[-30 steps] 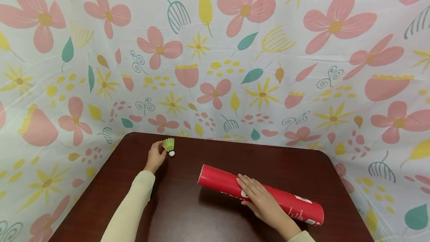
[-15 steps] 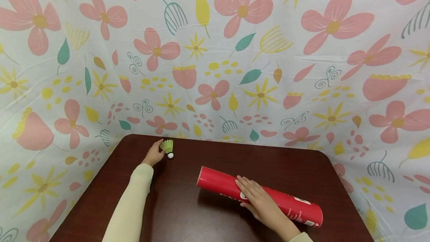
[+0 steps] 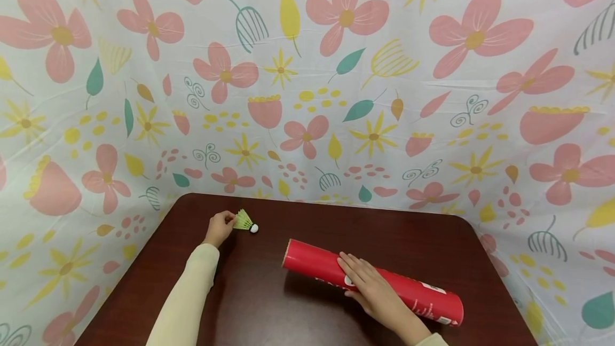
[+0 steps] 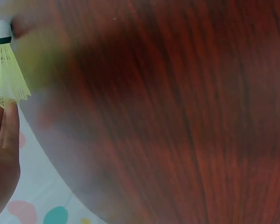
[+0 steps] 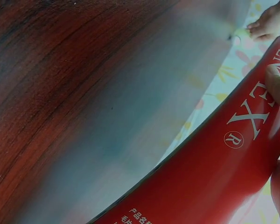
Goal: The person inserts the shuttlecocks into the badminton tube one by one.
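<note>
At the table's far left, my left hand [image 3: 220, 228] pinches the feather end of a yellow-green shuttlecock [image 3: 243, 221]. Its white cork points right, away from the fingers. The left wrist view shows the fingertips at the skirt's edge, with the shuttlecock [image 4: 5, 70] cork-up in that view, a dark band below the cork. My right hand [image 3: 369, 288] holds a long red shuttlecock tube [image 3: 312, 259] lying slantwise on the table, fingers across its top and thumb along the near side. White lettering shows on the tube [image 5: 200, 172] in the right wrist view, beside the thumb [image 5: 278, 86].
A dark red-brown wooden table [image 3: 259, 308] with rounded far corners lies under both hands. Behind it and at both sides hangs a white cloth [image 3: 307, 89] printed with flowers and leaves. The tube's left end faces the table's middle.
The shuttlecock has turned, its cork swinging from pointing toward me to pointing right. My left fingers have closed from spread beside it to pinching its feathers. The right hand and tube stay put.
</note>
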`<act>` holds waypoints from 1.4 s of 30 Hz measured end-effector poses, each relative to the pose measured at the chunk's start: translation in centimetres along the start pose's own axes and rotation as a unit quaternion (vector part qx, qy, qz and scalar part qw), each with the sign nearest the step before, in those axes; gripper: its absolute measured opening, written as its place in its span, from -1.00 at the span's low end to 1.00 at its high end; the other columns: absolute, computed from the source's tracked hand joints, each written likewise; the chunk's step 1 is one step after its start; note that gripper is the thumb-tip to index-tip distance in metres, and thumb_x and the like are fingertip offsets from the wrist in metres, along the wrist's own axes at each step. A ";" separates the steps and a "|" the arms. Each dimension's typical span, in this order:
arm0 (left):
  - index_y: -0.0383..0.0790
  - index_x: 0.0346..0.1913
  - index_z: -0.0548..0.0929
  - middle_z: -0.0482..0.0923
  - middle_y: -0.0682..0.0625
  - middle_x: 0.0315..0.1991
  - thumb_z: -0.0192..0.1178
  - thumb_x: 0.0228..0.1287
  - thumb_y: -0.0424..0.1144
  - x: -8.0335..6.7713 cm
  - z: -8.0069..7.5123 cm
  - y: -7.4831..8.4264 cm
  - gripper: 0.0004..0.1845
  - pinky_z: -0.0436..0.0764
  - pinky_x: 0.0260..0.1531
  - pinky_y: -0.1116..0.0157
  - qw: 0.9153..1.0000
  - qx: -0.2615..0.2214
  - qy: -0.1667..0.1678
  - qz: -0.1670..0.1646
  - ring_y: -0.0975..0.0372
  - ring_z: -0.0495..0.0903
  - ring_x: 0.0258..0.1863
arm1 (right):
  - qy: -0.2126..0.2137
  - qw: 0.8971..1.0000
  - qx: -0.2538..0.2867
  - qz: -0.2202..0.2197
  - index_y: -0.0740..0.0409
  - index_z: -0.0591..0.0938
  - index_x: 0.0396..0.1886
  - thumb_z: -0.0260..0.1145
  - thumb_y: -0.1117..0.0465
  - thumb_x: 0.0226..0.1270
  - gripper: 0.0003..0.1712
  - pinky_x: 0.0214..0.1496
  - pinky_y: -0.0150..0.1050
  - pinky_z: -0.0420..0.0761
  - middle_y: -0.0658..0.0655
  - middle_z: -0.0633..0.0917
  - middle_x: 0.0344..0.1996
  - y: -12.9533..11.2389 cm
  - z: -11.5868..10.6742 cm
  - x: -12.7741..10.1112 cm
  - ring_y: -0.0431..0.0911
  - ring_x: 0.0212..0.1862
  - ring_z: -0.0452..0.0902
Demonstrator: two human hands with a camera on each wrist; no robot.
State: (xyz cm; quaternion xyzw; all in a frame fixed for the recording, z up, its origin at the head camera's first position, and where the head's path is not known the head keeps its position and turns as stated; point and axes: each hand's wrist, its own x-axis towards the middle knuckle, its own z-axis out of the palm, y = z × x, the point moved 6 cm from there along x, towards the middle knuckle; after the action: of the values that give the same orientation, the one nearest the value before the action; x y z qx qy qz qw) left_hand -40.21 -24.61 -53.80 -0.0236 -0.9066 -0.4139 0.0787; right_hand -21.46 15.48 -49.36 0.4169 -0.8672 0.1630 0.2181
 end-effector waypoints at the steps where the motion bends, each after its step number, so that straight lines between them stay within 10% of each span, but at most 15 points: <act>1: -0.42 -0.19 0.64 0.63 -0.24 -0.25 0.19 0.33 -0.41 -0.2 -0.1 0.0 -0.89 0.57 -0.40 0.18 1.000 -0.001 0.004 -0.001 0.03 0.59 -0.33 | 0.000 1.000 0.001 0.001 0.23 0.29 0.42 0.41 0.07 0.21 -0.15 0.47 -0.33 -0.11 0.16 0.29 0.42 0.0 0.0 0.0 0.11 0.33 0.31; 10: -0.37 -0.21 0.67 0.65 -0.21 -0.25 0.20 0.33 -0.38 -1.0 -0.1 0.1 -0.89 0.51 -0.44 0.23 1.000 -0.017 0.020 0.003 0.13 0.52 -0.43 | 0.007 1.000 -0.003 0.003 0.23 0.31 0.42 -0.09 -0.20 0.47 -0.25 0.47 -0.33 -0.08 0.22 0.36 0.36 0.0 0.1 0.0 0.11 0.32 0.33; 42: -0.20 -0.26 0.74 0.70 -0.08 -0.36 0.30 0.24 -0.28 -7.2 0.2 5.0 -0.92 0.62 -0.37 0.36 0.987 -0.138 0.051 0.060 0.12 0.69 -0.34 | -0.006 1.000 -0.001 0.012 0.21 0.29 0.43 -0.14 -0.22 0.45 -0.23 0.46 -0.37 -0.15 0.18 0.34 0.38 0.2 -0.1 0.0 0.12 0.32 0.32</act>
State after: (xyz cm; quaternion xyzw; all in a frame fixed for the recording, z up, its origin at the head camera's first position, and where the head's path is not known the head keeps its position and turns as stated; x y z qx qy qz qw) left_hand -32.62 -21.06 -51.37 -0.0677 -0.8326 -0.5302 0.1452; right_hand -21.58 15.69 -49.29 0.4072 -0.8735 0.1624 0.2117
